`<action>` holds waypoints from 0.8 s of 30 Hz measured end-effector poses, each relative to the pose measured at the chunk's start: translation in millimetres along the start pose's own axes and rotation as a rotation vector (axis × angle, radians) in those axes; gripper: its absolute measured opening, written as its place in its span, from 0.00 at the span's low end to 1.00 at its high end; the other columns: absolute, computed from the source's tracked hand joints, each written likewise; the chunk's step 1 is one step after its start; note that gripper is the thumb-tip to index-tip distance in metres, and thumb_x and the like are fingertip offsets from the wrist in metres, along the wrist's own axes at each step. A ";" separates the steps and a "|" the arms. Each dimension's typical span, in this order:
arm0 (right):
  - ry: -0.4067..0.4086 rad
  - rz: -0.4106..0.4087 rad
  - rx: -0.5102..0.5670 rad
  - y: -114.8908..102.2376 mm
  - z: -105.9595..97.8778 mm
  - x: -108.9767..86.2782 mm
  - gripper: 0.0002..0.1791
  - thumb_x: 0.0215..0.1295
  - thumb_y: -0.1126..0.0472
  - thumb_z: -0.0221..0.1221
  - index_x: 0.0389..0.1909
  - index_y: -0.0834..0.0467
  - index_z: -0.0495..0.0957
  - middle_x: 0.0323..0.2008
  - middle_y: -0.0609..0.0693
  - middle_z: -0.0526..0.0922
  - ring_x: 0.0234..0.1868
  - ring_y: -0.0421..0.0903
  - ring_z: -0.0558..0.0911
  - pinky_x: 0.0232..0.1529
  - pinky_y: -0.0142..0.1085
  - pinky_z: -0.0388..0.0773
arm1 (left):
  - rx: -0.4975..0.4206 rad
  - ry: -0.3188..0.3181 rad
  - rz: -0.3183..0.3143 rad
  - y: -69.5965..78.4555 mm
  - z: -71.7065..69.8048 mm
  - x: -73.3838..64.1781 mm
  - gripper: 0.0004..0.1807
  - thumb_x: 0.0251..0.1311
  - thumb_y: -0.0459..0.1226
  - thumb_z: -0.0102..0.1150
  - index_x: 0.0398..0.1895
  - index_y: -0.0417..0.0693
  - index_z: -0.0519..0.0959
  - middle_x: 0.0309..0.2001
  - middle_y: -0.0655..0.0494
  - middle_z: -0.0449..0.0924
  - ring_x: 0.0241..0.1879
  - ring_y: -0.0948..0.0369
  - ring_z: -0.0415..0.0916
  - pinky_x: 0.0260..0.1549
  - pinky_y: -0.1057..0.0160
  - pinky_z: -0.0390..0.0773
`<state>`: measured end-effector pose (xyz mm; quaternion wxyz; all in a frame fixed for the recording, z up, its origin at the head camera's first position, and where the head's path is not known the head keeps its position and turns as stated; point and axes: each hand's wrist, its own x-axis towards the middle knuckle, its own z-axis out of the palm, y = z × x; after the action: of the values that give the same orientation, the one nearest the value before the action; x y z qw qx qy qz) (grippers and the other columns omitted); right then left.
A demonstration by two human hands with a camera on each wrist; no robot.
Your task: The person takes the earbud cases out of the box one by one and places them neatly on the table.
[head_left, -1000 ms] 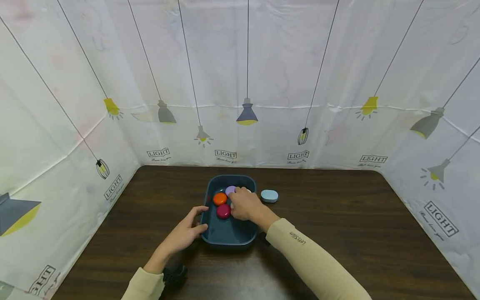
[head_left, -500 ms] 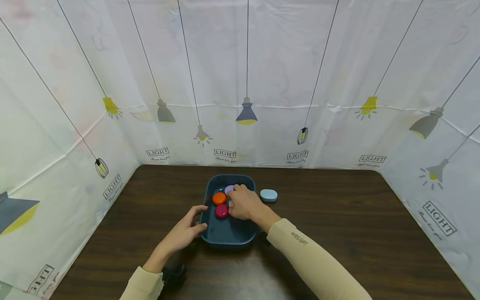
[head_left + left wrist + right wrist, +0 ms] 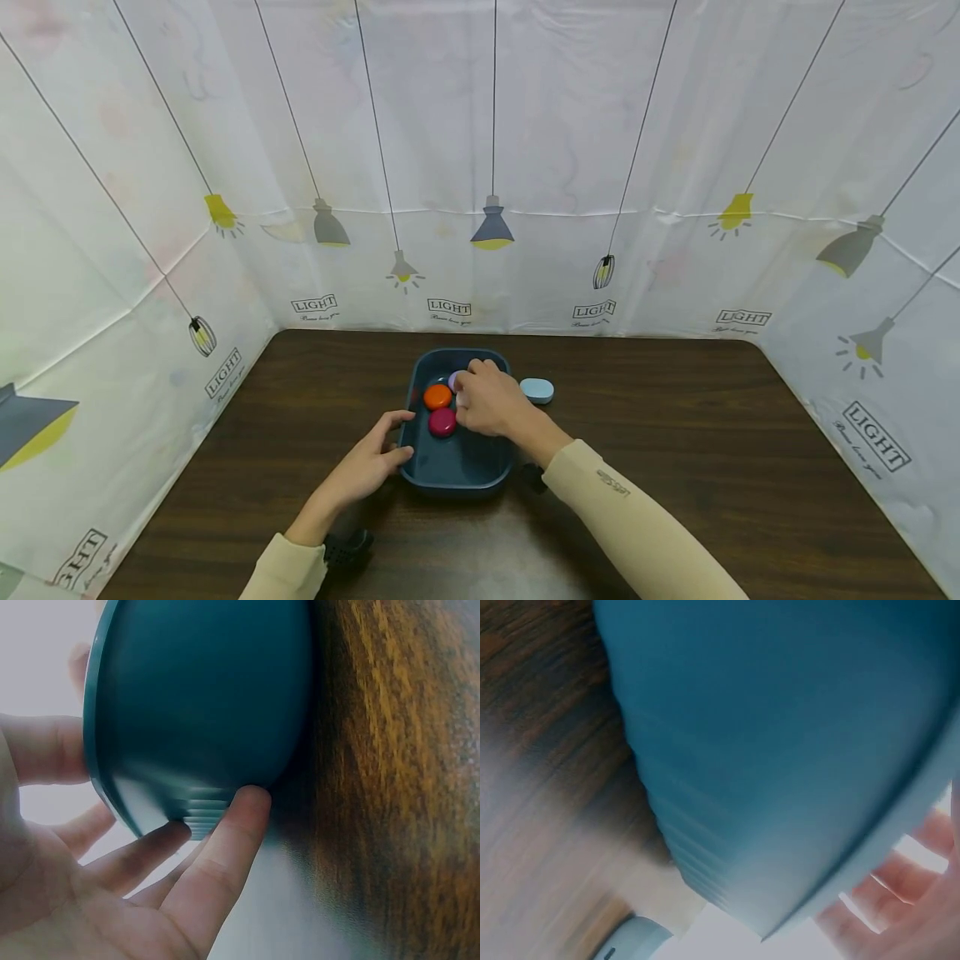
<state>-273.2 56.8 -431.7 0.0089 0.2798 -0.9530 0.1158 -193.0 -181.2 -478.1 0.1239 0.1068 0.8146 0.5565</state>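
Left hand [image 3: 366, 463]: fingers apart, fingertips against the outer wall of the blue bin [image 3: 457, 471].
Bin contents: orange disc [image 3: 437, 397]; crimson disc [image 3: 442, 422], nearer the person; lilac disc [image 3: 453, 381], farther back, partly covered.
Right hand [image 3: 491, 404]: in the bin, fingers bent downward; whether clamped on anything, cannot tell.
Light-blue oval piece [image 3: 537, 391]: on the brown table [image 3: 675, 442], right of the bin.

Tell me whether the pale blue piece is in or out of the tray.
Out: the head view shows the pale blue piece on the table, right of the tray.
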 end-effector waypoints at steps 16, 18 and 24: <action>0.154 -0.039 0.026 6.0 -17.9 -14.6 0.15 0.61 0.56 0.64 0.48 0.56 0.84 0.47 0.53 0.78 0.47 0.51 0.73 0.52 0.42 0.77 | 0.008 0.020 -0.016 -0.4 2.2 0.7 0.27 0.74 0.33 0.52 0.74 0.47 0.61 0.74 0.40 0.58 0.54 0.49 0.79 0.51 0.50 0.82; 0.162 -0.041 0.021 8.9 -18.6 -16.3 0.15 0.61 0.57 0.64 0.48 0.56 0.84 0.46 0.53 0.78 0.46 0.51 0.72 0.51 0.41 0.77 | 0.008 0.022 -0.019 -0.5 2.5 0.9 0.27 0.74 0.32 0.51 0.74 0.47 0.61 0.74 0.40 0.58 0.54 0.49 0.79 0.51 0.50 0.82; 0.188 -0.033 0.021 17.9 -21.7 -20.4 0.14 0.59 0.58 0.65 0.45 0.56 0.84 0.44 0.53 0.78 0.45 0.52 0.72 0.50 0.42 0.76 | 0.010 0.020 -0.022 -2.3 3.1 2.1 0.28 0.74 0.33 0.52 0.74 0.48 0.61 0.74 0.40 0.57 0.53 0.49 0.79 0.51 0.50 0.82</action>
<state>-266.6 87.1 -416.1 0.0972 0.2833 -0.9420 0.1514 -194.1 -178.5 -481.5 0.1213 0.0926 0.8196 0.5522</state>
